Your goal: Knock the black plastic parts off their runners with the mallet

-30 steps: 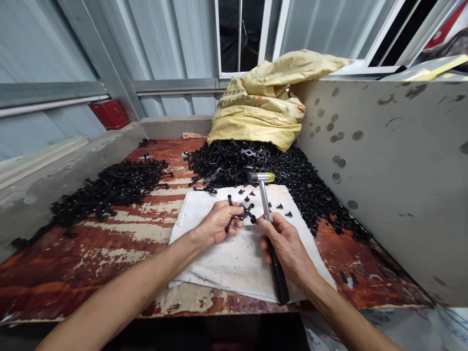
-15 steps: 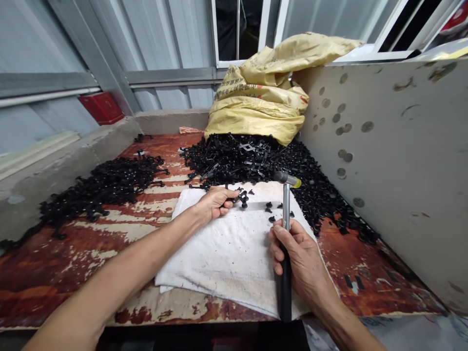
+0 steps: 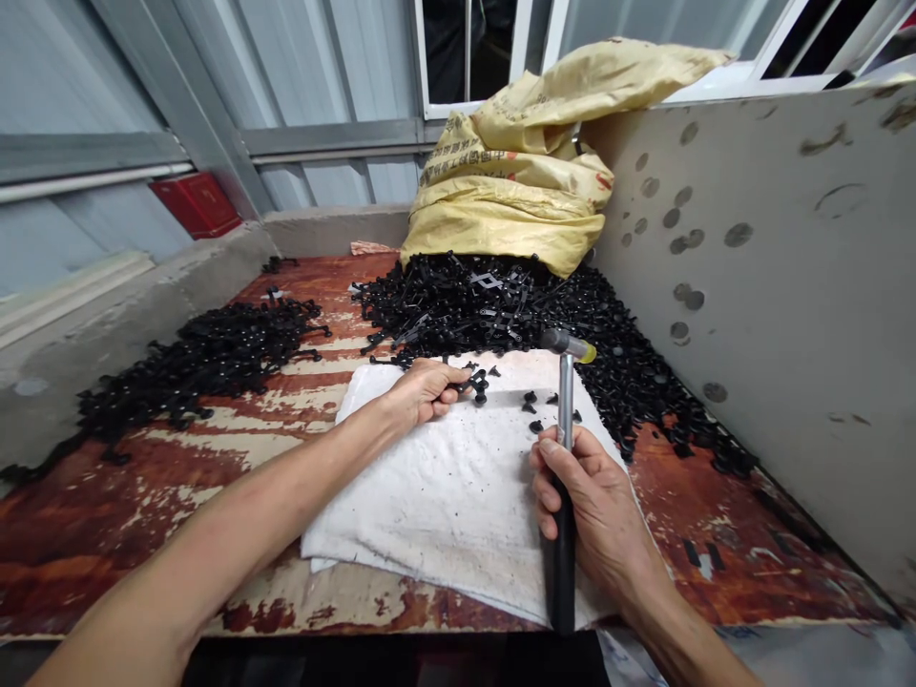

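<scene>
My left hand (image 3: 424,391) lies on the far edge of a white cloth (image 3: 458,496), fingers pinched on a small black plastic part (image 3: 475,385). My right hand (image 3: 587,496) is wrapped round the black grip of a small hammer (image 3: 565,420), whose metal shaft points away from me and whose head with a yellow tip hovers above the cloth's far right corner. Several loose black pieces (image 3: 530,403) are scattered on the cloth between the two hands.
A large heap of black parts (image 3: 501,305) spills from a yellow sack (image 3: 522,181) at the back. A second black pile (image 3: 215,353) lies on the left of the worn red bench (image 3: 143,496). A grey spotted panel (image 3: 759,286) walls off the right side.
My left hand moved away from the right hand to the cloth's far edge with the black part. My right hand drew back and turned the hammer to point straight away.
</scene>
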Motion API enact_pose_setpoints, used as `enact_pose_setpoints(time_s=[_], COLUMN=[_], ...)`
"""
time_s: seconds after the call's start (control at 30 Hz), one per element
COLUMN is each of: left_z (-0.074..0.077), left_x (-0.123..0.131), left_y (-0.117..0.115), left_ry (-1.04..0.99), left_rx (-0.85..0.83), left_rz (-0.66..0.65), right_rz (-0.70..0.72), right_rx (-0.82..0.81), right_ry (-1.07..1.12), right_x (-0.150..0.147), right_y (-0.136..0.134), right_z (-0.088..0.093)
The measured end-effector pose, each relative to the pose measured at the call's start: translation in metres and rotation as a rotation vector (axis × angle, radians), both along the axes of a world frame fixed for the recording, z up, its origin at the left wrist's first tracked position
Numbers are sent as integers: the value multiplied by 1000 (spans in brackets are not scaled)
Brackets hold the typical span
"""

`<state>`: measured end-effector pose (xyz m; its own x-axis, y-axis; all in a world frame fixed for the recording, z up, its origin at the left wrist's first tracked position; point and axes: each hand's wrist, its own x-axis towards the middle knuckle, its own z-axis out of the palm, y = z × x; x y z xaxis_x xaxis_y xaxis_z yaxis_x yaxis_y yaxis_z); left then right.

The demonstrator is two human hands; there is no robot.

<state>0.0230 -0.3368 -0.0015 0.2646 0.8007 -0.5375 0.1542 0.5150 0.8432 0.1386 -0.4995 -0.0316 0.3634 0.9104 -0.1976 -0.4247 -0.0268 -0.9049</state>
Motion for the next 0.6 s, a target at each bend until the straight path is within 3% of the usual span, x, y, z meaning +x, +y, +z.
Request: enact_pose_setpoints(time_s=[0.6], left_z=[2], left_x=[2], left_y=[0], left_ry=[3], left_rx=[-7], left_rz=[-16], right_rz=[-8], right_rx=[0], right_ry=[16], right_x=[-1], right_y=[1], right_z=[2])
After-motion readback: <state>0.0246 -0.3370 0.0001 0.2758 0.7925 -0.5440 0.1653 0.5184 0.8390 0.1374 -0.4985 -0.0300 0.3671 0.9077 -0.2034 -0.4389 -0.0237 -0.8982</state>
